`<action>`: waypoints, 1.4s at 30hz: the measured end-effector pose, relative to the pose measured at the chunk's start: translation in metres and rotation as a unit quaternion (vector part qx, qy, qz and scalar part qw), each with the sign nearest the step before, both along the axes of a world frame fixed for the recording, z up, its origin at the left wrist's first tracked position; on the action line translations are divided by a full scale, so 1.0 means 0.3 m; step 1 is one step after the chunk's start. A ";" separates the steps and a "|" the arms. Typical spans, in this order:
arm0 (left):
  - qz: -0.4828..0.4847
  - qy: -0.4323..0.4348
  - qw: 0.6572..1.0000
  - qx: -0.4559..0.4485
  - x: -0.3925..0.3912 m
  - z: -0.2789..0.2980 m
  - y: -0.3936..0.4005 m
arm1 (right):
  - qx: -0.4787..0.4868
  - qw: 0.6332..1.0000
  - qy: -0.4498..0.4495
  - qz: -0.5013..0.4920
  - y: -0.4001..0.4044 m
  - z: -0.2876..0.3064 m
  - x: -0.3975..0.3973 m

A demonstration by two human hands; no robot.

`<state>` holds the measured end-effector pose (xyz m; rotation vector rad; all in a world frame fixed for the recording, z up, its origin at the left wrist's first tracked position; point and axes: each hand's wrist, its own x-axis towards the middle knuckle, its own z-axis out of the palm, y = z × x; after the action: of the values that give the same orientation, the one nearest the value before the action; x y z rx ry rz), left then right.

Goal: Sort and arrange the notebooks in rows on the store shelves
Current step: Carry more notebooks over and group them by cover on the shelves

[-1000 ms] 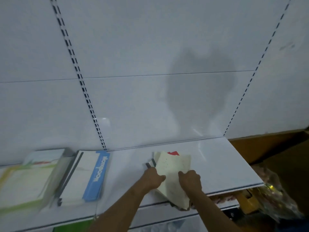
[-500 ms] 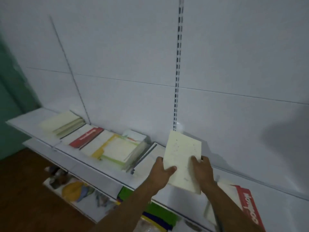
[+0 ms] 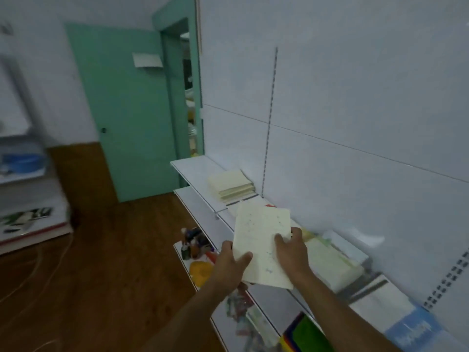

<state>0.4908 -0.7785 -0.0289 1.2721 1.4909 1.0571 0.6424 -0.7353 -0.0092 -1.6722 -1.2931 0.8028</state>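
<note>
**Carry step: cream notebook held in both hands, heading for the matching stack**

Step in hand, as judged: transport of one thin cream-coloured dotted-cover notebook along the white metal store shelf. It is in the air above the shelf edge, resting on nothing, tilted with its far edge raised toward 12 o'clock.

Grip: left hand grasps the near-left edge, thumb on the cover and fingers hidden beneath. Right hand grasps the right edge at 3 o'clock of the cover, fingers curled over it. Both hands clasp the notebook; neither is free.

Likely destination: the stack of cream paper notebooks at 11 o'clock from the held one, well apart, near the shelf's far end by the teal painted door. Same colour, so probably the same sort.

Next move calls for: reach forward toward 11 o'clock, level the cover, square its edges to the stack, then lower it flat on top.

At 4 o'clock lies a blurred pale yellow-green notebook pile; at 5 o'clock a blue-and-white covered notebook
</note>
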 end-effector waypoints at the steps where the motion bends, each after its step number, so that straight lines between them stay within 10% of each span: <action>1: 0.020 0.003 1.000 0.004 -0.083 -0.003 0.019 | 0.000 1.000 -0.001 0.013 0.032 0.003 -0.089; 29: 0.291 -0.020 0.956 -0.013 -1.595 -0.004 0.757 | -0.019 0.945 -0.051 0.323 1.046 -0.046 -1.776; 42: 0.169 0.010 0.985 -0.023 -1.875 -0.030 1.502 | -0.005 0.983 -0.011 0.185 1.686 -0.073 -1.974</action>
<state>-0.0716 -0.3279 -0.0380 1.0210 1.7787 1.2189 0.0501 -0.2294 -0.0309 -1.4687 -1.6457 1.0089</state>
